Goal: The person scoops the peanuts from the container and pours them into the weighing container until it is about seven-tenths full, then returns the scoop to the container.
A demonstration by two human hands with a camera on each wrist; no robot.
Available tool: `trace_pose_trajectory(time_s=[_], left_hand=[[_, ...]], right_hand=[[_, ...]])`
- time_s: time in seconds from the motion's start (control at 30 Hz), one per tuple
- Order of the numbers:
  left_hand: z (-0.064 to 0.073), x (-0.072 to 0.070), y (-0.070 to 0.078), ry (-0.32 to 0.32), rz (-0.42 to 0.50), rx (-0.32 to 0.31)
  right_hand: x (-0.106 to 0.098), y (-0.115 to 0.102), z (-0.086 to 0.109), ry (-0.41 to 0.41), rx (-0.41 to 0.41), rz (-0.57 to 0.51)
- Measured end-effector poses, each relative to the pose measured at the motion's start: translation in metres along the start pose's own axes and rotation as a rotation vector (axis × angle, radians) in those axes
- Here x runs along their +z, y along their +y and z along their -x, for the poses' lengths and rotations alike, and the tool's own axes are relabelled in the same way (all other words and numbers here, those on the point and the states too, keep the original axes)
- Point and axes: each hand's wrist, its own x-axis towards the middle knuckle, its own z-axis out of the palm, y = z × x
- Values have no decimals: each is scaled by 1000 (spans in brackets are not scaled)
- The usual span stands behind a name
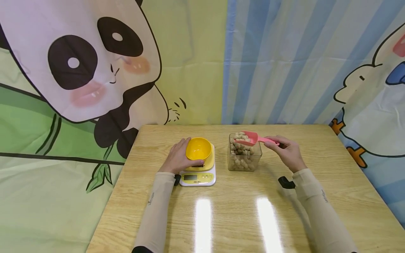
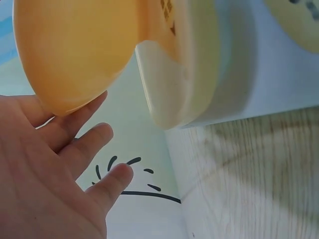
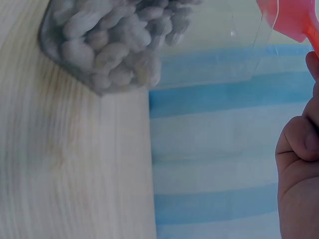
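A yellow bowl (image 1: 198,149) sits on a yellow-and-white digital kitchen scale (image 1: 197,179); no contents show inside it. My left hand (image 1: 178,156) holds the bowl from its left side, thumb along the front and fingers around the back. In the left wrist view, the fingertips touch the bowl's curved wall (image 2: 75,55). With my right hand (image 1: 287,151) I grip the handle of a pink scoop (image 1: 251,137), which is over a clear square container (image 1: 241,166). Peanuts in their shells fill much of that container, and several peanuts (image 1: 241,136) lie at the scoop's mouth.
Everything stands on a light wood table (image 1: 234,211), the container to the right of the scale. Behind the table's far edge hangs a printed curtain (image 1: 196,63) with a panda and blue stripes. A black strap end (image 1: 286,182) sticks out by the right wrist.
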Motion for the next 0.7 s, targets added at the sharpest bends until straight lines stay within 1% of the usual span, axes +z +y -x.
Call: trace_pose_trajectory(time_s=[0.2,0.37,0.57,0.67,0.7], left_hand=[[1,0,1,3,21,-15],[1,0,1,5,31,-17],[1,1,0,7,28,-13],[1,2,0,1,27,-20],[1,2,0,-1,33,-20]], right_hand=[[14,-5,-12,-16,-55,-31],[29,-4,-22,-34,-67,-78],[48,-19,-30,-89,-98,-124],[57,-26,-33,-124,-96,-123],[59,-25,-34,-131,-86,-117]])
